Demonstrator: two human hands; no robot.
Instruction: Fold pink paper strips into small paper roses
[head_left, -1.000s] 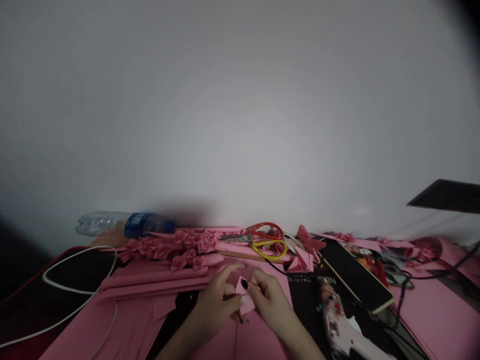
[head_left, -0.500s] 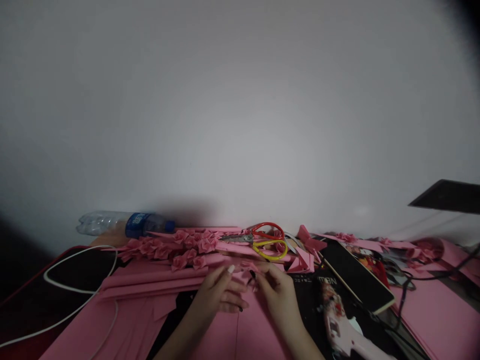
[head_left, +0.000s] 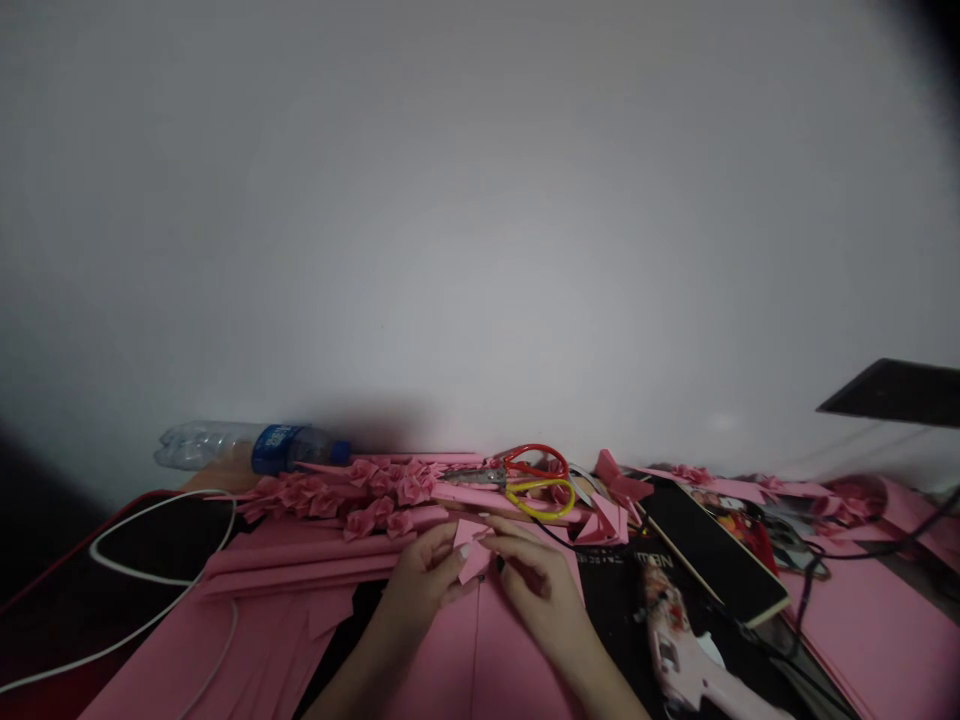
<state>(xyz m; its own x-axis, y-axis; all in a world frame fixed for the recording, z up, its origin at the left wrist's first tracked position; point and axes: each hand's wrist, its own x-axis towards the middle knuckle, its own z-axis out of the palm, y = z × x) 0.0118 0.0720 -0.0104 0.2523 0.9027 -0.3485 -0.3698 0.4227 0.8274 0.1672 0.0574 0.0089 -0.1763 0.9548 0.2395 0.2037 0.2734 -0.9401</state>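
Plain, pale wall (head_left: 480, 250) fills most of the view above a cluttered dark work surface (head_left: 615, 625), where pink paper roses (head_left: 382, 487), a plastic bottle (head_left: 281, 449) on its side, red-and-yellow-handled scissors (head_left: 486, 477), a phone (head_left: 716, 550) and a pink glue gun (head_left: 675, 650) lie around pink sheets (head_left: 442, 660). Low at the centre, over those sheets, the left hand (head_left: 421, 585) pinches a small folded pink paper (head_left: 469, 548) between thumb and fingers; the right hand (head_left: 546, 590) meets its right edge with bent fingers, though whether they grip it cannot be told.
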